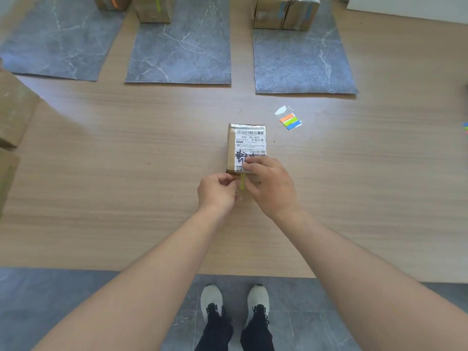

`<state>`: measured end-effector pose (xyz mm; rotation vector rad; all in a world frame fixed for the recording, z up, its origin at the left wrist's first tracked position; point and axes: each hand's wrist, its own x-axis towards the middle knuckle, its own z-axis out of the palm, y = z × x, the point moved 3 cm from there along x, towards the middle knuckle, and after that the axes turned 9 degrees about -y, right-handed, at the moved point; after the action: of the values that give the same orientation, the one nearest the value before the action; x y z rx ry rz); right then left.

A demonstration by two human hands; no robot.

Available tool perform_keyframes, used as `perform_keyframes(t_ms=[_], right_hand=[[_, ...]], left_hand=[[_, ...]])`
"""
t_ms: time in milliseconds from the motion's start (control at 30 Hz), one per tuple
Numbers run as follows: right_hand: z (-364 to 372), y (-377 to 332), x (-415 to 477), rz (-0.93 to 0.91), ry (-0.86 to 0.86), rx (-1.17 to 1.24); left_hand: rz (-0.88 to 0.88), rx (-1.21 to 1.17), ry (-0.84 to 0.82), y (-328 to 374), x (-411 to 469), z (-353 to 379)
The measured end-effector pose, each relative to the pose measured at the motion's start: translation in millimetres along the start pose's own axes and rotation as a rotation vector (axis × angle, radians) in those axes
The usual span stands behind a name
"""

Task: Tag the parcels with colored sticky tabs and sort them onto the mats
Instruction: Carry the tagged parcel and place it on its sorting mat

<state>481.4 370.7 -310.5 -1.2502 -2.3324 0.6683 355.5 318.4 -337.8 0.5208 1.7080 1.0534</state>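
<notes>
Bare forearms enter from 7 and 5 o'clock, converging at centre. Left hand [217, 191] pinches green tab [242, 183]. Right hand [271, 188], at its 3 o'clock, curls over parcel [247, 145] near edge.

Wooden table [126, 148]: mats [179, 51], parcel [247, 145], sticky tabs [290, 121]

Grey marbled mats [177, 46] — brown parcel [231, 148], green tab [242, 182].

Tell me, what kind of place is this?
Probably a parcel-sorting station, set up indoors on a wooden table. Three grey mats lie along it with tagged cardboard boxes at their far ends, a pad of coloured sticky tabs sits nearby, and a green tab is held against a labelled parcel.
</notes>
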Motion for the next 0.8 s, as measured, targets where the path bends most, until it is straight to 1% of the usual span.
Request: perform_keyframes(t_ms=[133, 267, 433, 533, 633, 700, 733, 800], right_hand=[[-0.3, 0.7, 7.3, -0.024, 0.078, -0.032], [6.0, 2.3, 12.0, -0.058, 0.096, -0.111], [12.9, 9.8, 13.5, -0.093, 0.179, -0.170], [19.0, 9.6, 10.9, -0.121, 0.240, -0.215], [24.4, 8.6, 9.0, -0.116, 0.256, -0.252], [23.2, 8.4, 9.8, -0.128, 0.228, -0.238], [19.0, 6.1, 9.8, -0.133, 0.213, -0.190], [6.1, 0.1, 7.2, -0.087, 0.238, 0.016]], left_hand=[[-0.004, -0.010, 0.003, 1.2, 1.3, 1.8], [-0.015, -0.003, 0.002, 1.8, 2.1, -0.2], [-0.045, 0.084, 0.067, -0.2, 1.9, -23.3], [-0.036, 0.019, 0.091, 7.9, 2.4, -40.2], [0.000, -0.068, 0.020, 22.9, 9.2, -43.6], [-0.017, -0.142, -0.053, 31.1, 10.0, -39.3], [-0.028, -0.165, -0.084, 34.2, 9.0, -35.8], [-0.045, -0.197, -0.149, 37.6, 5.7, -28.3]])
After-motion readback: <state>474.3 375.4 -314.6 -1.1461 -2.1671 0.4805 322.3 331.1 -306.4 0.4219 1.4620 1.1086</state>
